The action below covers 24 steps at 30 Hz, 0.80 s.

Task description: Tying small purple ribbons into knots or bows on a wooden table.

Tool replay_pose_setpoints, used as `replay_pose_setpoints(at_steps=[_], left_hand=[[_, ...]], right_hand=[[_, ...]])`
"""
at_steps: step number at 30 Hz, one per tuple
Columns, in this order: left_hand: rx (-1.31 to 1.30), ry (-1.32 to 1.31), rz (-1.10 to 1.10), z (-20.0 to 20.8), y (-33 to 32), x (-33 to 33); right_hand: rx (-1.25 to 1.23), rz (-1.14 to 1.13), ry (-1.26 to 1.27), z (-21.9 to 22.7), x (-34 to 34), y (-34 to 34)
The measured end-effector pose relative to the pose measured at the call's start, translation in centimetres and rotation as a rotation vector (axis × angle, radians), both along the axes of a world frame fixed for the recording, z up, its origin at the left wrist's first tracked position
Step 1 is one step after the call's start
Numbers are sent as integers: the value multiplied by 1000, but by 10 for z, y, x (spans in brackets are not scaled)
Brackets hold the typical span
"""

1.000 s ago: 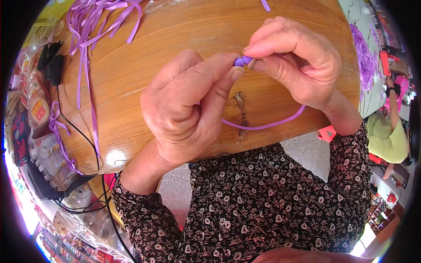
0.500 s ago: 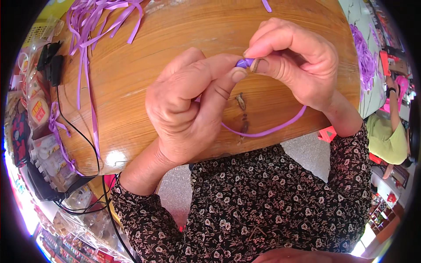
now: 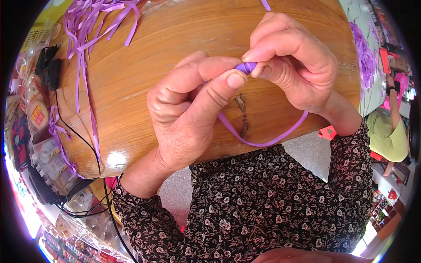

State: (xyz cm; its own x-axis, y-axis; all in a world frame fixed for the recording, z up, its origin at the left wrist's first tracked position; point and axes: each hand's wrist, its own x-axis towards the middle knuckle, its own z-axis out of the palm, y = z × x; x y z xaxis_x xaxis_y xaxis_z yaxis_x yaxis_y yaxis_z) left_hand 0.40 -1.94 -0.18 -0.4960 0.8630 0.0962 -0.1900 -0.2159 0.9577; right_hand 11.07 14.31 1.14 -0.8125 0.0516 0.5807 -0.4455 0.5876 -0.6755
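Note:
A purple ribbon [image 3: 247, 68] is pinched between my two hands over the wooden table. My left hand [image 3: 186, 105] is closed, with thumb and forefinger on the left side of a short, rolled or folded bit of it. On the other side, my right hand [image 3: 300, 65] grips the same bit between thumb and fingertips. Whether that bit is knotted cannot be made out. A slack loop of purple ribbon [image 3: 269, 143] hangs below, running from under my left hand to my right hand near the table's front edge.
A loose bundle of purple ribbons [image 3: 94, 19] lies at the far left, its ends trailing toward the front. A black cable [image 3: 72, 127] runs over the left edge past plastic-wrapped goods. More purple ribbon [image 3: 364, 57] lies at the right. Another person [image 3: 388, 136] is beyond it.
My left thumb has shifted over the pinched bit, and both hands have moved slightly. The hanging loop has dropped a little lower and shows its flat side more.

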Motion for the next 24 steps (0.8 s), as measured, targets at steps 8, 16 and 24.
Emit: replay_pose_setpoints(at_steps=[8, 16, 24], left_hand=[[-67, 393, 94, 1, -2, -7], [31, 908, 194, 2, 3, -5], [-35, 839, 246, -1, 6, -8]], right_hand=[[486, -100, -335, 63, 4, -1], [-21, -121, -457, 56, 7, 0], [70, -125, -384, 43, 5, -1]])
